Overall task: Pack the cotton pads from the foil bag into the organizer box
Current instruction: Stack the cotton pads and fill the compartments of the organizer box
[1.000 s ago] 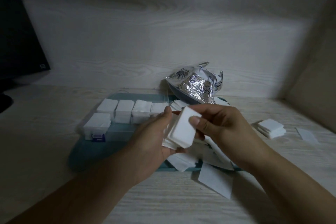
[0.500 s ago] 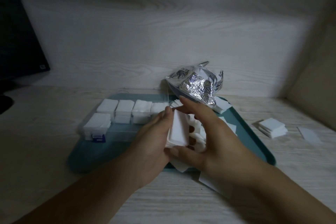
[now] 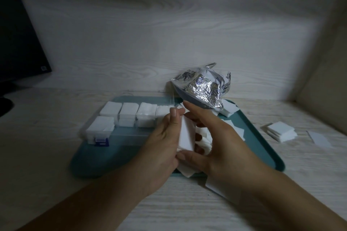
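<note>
Hands meet over the teal tray (image 3: 262, 146): the left hand (image 3: 161, 148) and the right hand (image 3: 223, 148) both grip one stack of cotton pads (image 3: 186, 135), held on edge between them, fingers curled round it. The clear organizer box (image 3: 129, 133) lies on the tray's left part, several compartments filled with pads. The foil bag (image 3: 202, 90) sits at the tray's back edge. Loose pads (image 3: 232, 127) lie on the tray, and a small pile of pads (image 3: 279, 131) rests on the wooden desk (image 3: 47, 155) to the right.
</note>
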